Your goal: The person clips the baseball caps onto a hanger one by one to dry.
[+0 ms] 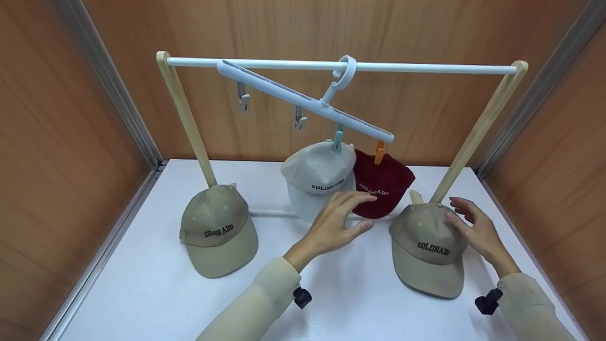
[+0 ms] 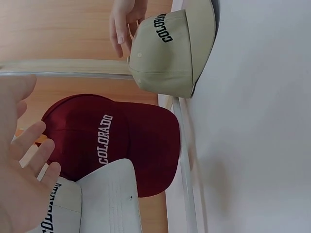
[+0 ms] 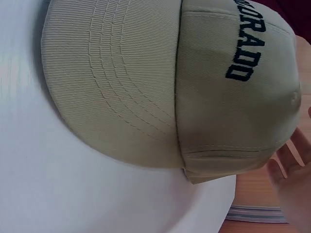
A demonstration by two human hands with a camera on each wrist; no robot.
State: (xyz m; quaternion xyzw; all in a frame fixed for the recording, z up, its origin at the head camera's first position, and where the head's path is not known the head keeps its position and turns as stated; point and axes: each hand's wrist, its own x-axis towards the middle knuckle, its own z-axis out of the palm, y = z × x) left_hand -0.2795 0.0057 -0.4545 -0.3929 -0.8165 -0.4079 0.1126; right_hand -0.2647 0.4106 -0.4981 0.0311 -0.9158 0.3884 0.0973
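My left hand (image 1: pixel 334 222) is held with spread, loosely bent fingers in front of a white cap (image 1: pixel 316 163) and a maroon cap (image 1: pixel 395 182), gripping neither. Both caps hang from a tilted light-blue hanger (image 1: pixel 303 100), the white one by a teal clip (image 1: pixel 338 140), the maroon one by an orange clip (image 1: pixel 379 152). On the right, my right hand (image 1: pixel 479 232) is beside the crown of a khaki cap (image 1: pixel 426 232), its fingers relaxed. In the right wrist view the fingertips (image 3: pixel 277 170) are right at the back of that cap. All caps read COLORADO.
A second khaki cap (image 1: pixel 215 215) rests by the left post (image 1: pixel 189 121) of the rack. The hanger hooks over the rack's white rod (image 1: pixel 440 68). Two grey clips, including one at the far left (image 1: pixel 243 97), hang unused. Wooden panels (image 1: pixel 61 142) enclose the white table (image 1: pixel 142 284).
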